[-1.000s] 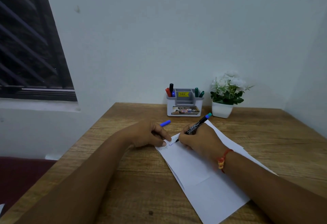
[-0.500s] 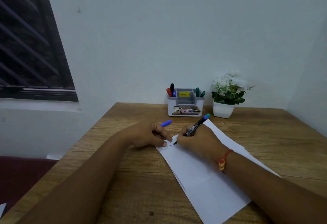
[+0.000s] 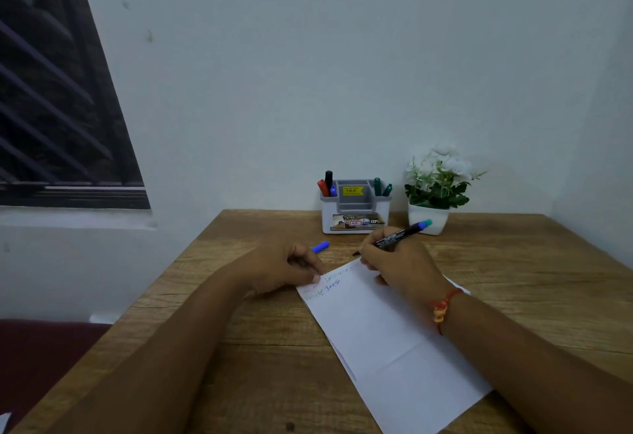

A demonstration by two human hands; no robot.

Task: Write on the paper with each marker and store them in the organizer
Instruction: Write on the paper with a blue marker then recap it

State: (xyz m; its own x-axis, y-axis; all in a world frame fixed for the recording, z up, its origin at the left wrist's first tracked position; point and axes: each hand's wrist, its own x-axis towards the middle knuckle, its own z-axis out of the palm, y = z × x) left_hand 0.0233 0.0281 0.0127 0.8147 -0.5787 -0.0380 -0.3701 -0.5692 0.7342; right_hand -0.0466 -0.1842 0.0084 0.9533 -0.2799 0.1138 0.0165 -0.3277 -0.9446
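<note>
The black teal-ended marker (image 3: 399, 235) is being gripped in the curled fingers of the right hand (image 3: 397, 262), its tip at the far corner of the white creased paper sheet (image 3: 394, 331). The blue plastic cap (image 3: 320, 247) is being pinched by the left hand (image 3: 291, 269).

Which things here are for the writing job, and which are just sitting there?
For the job: the paper, the marker in the right hand, the blue cap poking from the left hand, the organizer, the stored markers standing in it.
Just sitting there: the potted plant, the window.
</note>
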